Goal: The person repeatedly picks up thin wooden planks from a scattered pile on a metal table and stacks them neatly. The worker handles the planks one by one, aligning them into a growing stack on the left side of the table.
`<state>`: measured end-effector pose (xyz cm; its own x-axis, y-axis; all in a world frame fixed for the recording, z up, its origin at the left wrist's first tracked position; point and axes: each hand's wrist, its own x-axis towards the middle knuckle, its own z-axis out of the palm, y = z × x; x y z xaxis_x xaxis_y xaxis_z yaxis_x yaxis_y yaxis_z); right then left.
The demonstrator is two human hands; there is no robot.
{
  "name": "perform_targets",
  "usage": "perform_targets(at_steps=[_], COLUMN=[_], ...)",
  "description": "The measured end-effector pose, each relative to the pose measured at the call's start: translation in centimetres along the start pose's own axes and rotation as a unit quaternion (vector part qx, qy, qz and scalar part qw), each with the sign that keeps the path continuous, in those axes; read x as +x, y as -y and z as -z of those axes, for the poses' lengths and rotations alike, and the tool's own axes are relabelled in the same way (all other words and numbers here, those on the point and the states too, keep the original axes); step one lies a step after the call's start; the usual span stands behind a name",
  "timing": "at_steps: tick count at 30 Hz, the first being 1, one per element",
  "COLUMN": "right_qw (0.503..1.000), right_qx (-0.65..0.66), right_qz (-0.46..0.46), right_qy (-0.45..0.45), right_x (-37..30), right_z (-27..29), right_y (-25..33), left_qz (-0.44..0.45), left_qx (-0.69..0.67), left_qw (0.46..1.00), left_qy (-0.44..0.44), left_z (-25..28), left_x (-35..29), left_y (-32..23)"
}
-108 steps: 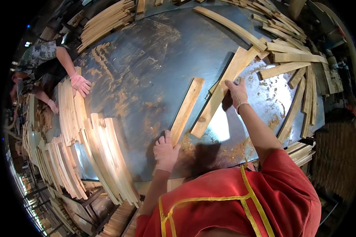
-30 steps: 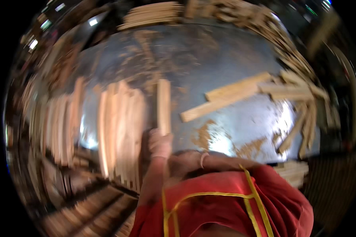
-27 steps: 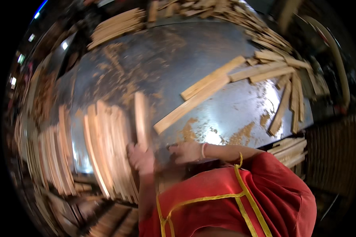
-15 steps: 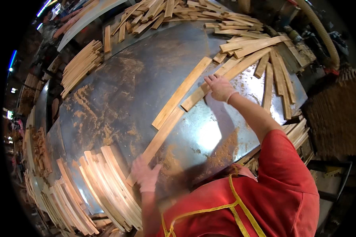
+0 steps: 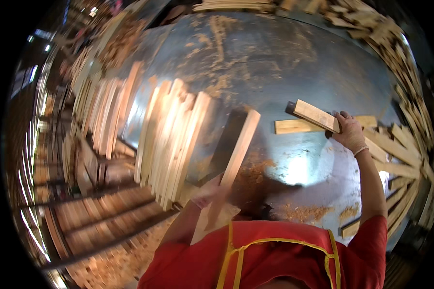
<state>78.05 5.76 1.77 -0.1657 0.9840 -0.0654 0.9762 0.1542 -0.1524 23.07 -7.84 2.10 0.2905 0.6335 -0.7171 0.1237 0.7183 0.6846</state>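
Across the wide grey metal surface (image 5: 275, 58), dusted with patches of sawdust, we work among pale wooden slats. Half a second ago our right arm was stretched far out to slats lying flat on the metal and our left rested at the near stack; now both have lifted a piece clear, so we judge that two slats are on their way from the loose heap to the ordered side.

Next in size, a leaning row of slats (image 5: 171, 139) stands side by side at the near left edge, with further rows beyond it to the left. A loose heap of slats (image 5: 400, 144) curves round the right rim.

We see no bins, boxes or trays anywhere; the wood lies on the metal or leans at its edge.

Our left hand (image 5: 208, 192), grip closed, holds a long slat (image 5: 238, 149) by its lower end, tilted up over the surface beside the row. Our right hand (image 5: 350, 132), grip closed too, holds a shorter slat (image 5: 316, 115) raised above a slat lying flat (image 5: 296, 126)
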Motion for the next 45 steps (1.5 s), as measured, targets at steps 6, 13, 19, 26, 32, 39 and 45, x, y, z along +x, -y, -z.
perform_targets(at_steps=[6, 13, 19, 26, 32, 39, 45], right_qw=[0.985, 0.985, 0.751, 0.844, 0.988, 0.982, 0.96], right_qx=[-0.053, 0.132, 0.637, 0.517, -0.053, -0.102, 0.078], right_qz=[-0.037, -0.042, -0.172, -0.127, -0.137, -0.059, -0.234], right_qy=[0.159, 0.106, 0.011, 0.068, 0.053, 0.144, -0.133], right_x=[5.5, 4.6, 5.5, -1.9, -13.4, -18.2, -20.6], right_z=[-1.9, -1.0, -0.2, 1.7, -4.0, -1.3, -1.5], right_y=[5.6, 17.1, 32.3, 33.5, 9.2, 3.1, -0.5], left_qz=[-0.111, -0.125, -0.152, -0.307, -0.102, -0.137, -0.357], left_qx=[0.563, 0.67, 0.441, 0.503, 0.761, 0.771, 0.704], left_qw=[0.74, 0.59, 0.873, 0.749, 0.535, 0.538, 0.613], left_qy=[-0.35, -0.433, -0.146, -0.303, -0.352, -0.313, -0.041], left_z=[0.9, 10.9, -0.7, 4.7, 10.6, -1.0, -21.7], left_x=[1.0, 0.1, -2.2, 1.5, 2.6, 5.3, 9.9], left_y=[-1.1, 0.6, -8.2, -0.8, 2.1, -5.1, -4.4])
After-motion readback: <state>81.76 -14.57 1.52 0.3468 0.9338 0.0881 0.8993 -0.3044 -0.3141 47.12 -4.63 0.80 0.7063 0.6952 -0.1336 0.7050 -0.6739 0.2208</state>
